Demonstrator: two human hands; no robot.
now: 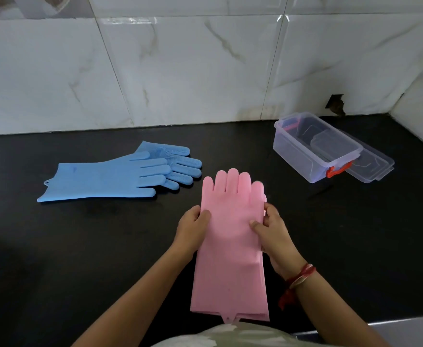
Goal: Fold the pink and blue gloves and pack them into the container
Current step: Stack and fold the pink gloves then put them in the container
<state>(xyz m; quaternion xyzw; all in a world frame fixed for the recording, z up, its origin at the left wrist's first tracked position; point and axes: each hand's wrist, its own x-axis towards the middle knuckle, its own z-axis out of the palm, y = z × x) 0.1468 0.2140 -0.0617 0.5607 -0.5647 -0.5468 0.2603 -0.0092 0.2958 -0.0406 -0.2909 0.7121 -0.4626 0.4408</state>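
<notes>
Pink rubber gloves (230,246) lie stacked flat on the black counter, fingers pointing away from me, cuffs at the near edge. My left hand (193,227) grips their left side at the palm, thumb on top. On the right side, my right hand (271,230) holds the edge the same way. A pair of blue gloves (110,177) lies overlapped to the left, fingers pointing right, apart from both hands. The clear plastic container (305,151) with orange latches stands open at the back right.
The container's clear lid (374,166) lies beside it on the right. A marble-tiled wall (180,71) runs along the back, with a side wall at the far right. The black counter (80,246) ends at a front edge close to my body.
</notes>
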